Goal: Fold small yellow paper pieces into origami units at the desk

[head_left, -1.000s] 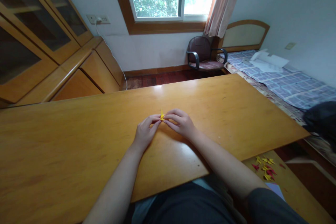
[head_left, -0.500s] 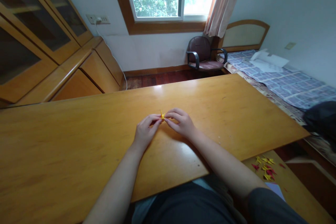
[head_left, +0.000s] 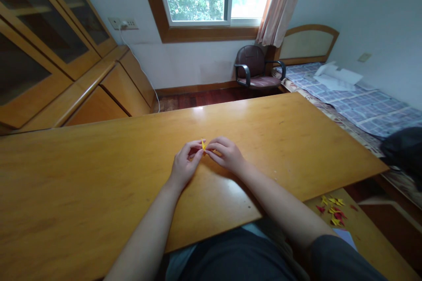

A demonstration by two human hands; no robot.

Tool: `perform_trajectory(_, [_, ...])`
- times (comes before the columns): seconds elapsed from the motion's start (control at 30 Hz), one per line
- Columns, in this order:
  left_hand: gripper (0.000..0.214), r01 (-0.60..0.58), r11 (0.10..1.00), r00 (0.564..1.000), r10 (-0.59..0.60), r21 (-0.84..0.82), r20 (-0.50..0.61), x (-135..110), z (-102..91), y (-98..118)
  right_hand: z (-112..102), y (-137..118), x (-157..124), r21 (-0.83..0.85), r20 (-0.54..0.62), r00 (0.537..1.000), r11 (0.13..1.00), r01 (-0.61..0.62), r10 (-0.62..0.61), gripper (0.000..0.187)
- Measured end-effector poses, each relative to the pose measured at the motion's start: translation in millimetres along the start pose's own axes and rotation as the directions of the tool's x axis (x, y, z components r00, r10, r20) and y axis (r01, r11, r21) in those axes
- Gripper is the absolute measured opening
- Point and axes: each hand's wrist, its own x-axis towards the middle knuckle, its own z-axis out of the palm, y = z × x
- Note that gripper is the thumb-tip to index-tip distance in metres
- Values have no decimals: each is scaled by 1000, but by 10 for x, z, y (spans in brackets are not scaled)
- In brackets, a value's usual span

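Note:
Between my two hands, just above the wooden table [head_left: 115, 175], is a small yellow origami crane [head_left: 203, 145], with a thin point standing up. My left hand [head_left: 186, 160] pinches it from the left between thumb and fingers. From the right, my right hand [head_left: 226, 153] is closed on its other side, thumb and fingertips together. My fingers cover much of the folded paper. Several finished yellow and red paper cranes [head_left: 336, 215] lie on a lower wooden surface at the bottom right.
A pad of pale paper [head_left: 345, 238] lies beside the cranes. Past the table stand a brown armchair [head_left: 253, 66] and a bed [head_left: 372, 105] with a dark bag [head_left: 404, 151]. Wooden cabinets [head_left: 112, 92] line the left wall, with a white cable [head_left: 141, 68] nearby.
My left hand has shifted slightly right, with its fingers a little higher. The crane has turned a little in my fingers and shows less of its width.

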Motion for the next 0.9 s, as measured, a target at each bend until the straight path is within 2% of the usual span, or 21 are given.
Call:
perform_trajectory(0.1, [24,48,998,998,-46,-39,45,-6,15,-16,-2,0,1,-21,29,999,999,33,-32,9])
perform_trajectory(0.3, [23,21,999,995,-25,42,93,-6,-8,-3,-1,-16,13,-3,6,999,999,36,-36,10])
perform_trajectory(0.53, [23,33,998,994,-37,49,98,-15,-11,-44,10,-26,28,145,30,991,980,-135,132,10])
perform_trajectory(0.73, [23,-9,994,994,-3,111,106,-15,-8,-97,24,-13,40,214,67,962,938,-272,264,7])
perform_trajectory(0.9, [23,-23,989,997,12,145,75,-10,-11,-124,33,-4,46,242,104,942,910,-336,320,13])
